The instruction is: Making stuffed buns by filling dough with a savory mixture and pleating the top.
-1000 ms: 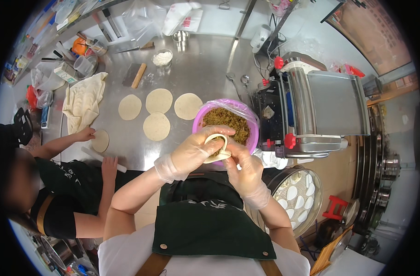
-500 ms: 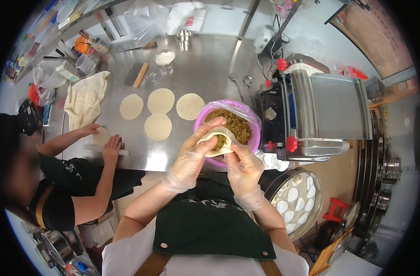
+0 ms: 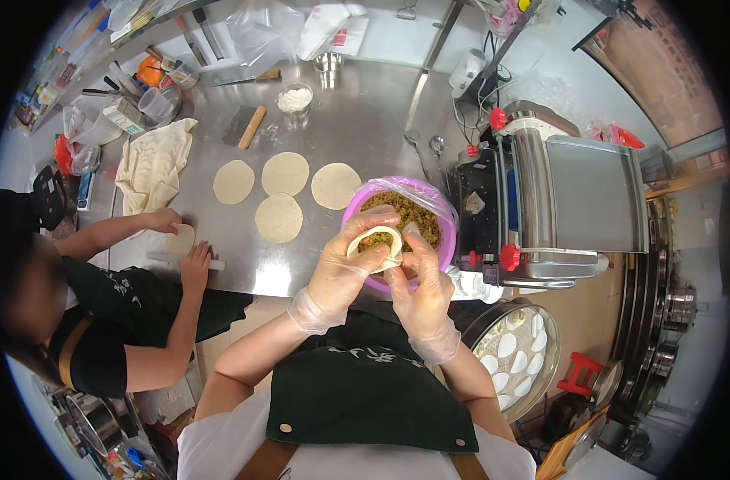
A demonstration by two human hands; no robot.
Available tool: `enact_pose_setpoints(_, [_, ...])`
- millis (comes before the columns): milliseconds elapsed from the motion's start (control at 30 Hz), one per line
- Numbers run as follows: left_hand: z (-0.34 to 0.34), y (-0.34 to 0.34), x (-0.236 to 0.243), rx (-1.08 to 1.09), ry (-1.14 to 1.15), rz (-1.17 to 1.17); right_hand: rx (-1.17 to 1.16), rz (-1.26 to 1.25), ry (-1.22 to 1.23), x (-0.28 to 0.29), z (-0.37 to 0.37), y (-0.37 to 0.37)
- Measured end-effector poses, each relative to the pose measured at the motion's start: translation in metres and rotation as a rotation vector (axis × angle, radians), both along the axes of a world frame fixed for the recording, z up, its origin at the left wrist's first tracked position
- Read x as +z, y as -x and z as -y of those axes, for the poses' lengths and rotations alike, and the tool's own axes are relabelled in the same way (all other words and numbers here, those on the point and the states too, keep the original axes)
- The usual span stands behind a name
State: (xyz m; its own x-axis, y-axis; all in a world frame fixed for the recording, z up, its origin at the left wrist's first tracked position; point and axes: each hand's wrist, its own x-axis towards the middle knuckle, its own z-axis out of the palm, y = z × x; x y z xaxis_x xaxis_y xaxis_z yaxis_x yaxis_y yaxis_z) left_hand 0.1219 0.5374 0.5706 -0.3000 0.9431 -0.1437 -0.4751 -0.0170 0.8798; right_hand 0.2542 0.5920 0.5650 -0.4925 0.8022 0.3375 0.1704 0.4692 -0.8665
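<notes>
A round dough wrapper cupped around brown-green filling makes a half-closed bun. My left hand, in a clear plastic glove, wraps around it with the thumb pressing on the filling. At its right rim, my gloved right hand pinches the dough edge between thumb and fingers. Just beyond and below both hands stands a pink bowl of chopped filling, with plastic film over its far rim. Left of the bowl, flat dough rounds lie on the steel table.
On the left, a co-worker's hands work a rolling pin over dough. A dough-rolling machine stands right. Below it, a round steamer holds white pieces. A scraper, flour bowl and cloth lie farther back.
The bun's opening has become rounder and smaller as my right hand gathers its edge. My right fingers have shifted slightly. The co-worker's hands stay at the rolling pin. The whole view has shifted slightly.
</notes>
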Motion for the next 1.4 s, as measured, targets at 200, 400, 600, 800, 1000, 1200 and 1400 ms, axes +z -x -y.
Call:
enact_pose_setpoints(200, [-0.003,0.006,0.005,-0.063,0.036,-0.117,0.017,0.132,-0.371,-0.006,-0.006,-0.005])
enact_pose_setpoints(400, [-0.003,0.007,0.000,-0.106,0.016,-0.145,0.073,0.124,-0.393,-0.004,-0.010,-0.010])
enact_pose_setpoints(600, [-0.001,0.016,-0.004,-0.197,-0.005,-0.321,0.035,0.028,-0.160,0.002,-0.006,0.000])
enact_pose_setpoints(800, [-0.003,0.020,0.013,-0.277,0.056,-0.303,0.047,0.160,-0.395,0.007,-0.007,-0.008])
enact_pose_setpoints(1000, [-0.009,0.021,0.009,-0.347,0.014,-0.566,0.013,0.067,-0.139,-0.003,-0.001,-0.008])
enact_pose_setpoints(1200, [-0.006,0.007,0.004,-0.120,0.008,-0.518,-0.108,-0.033,-0.177,-0.009,0.001,-0.002])
enact_pose_setpoints(1400, [-0.004,-0.016,-0.020,0.097,0.045,-0.194,-0.085,0.004,-0.170,-0.018,0.001,0.003])
